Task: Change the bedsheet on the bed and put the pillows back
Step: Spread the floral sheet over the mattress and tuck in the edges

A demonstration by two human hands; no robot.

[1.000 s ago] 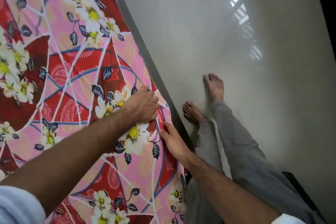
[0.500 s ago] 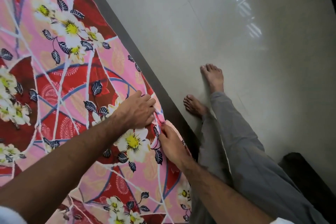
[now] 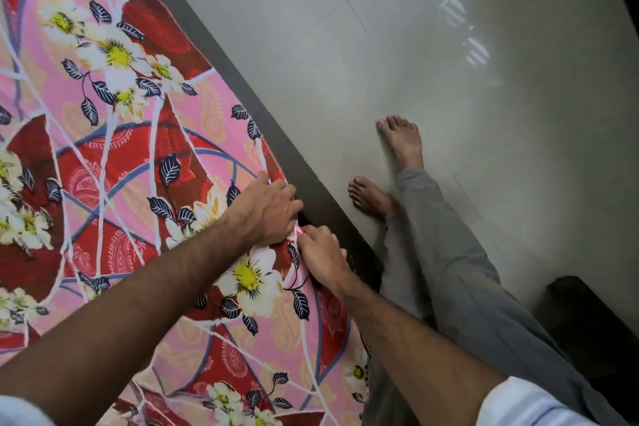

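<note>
A pink and red flowered bedsheet covers the bed on the left. Along the bed's right side runs a dark frame edge. My left hand lies on the sheet at that edge, its fingers curled down over the sheet's border into the gap beside the frame. Just below it, my right hand grips the sheet's border at the same edge, fingertips hidden under the fabric. The two hands nearly touch. No pillows are in view.
A glossy light tiled floor fills the right side. My bare feet and grey trouser legs stand close to the bed frame. A dark object sits on the floor at the lower right.
Both hands have shifted toward the bed's edge. The left hand's fingers now curl over the sheet's border at the frame, and the right hand has closed up beside it.
</note>
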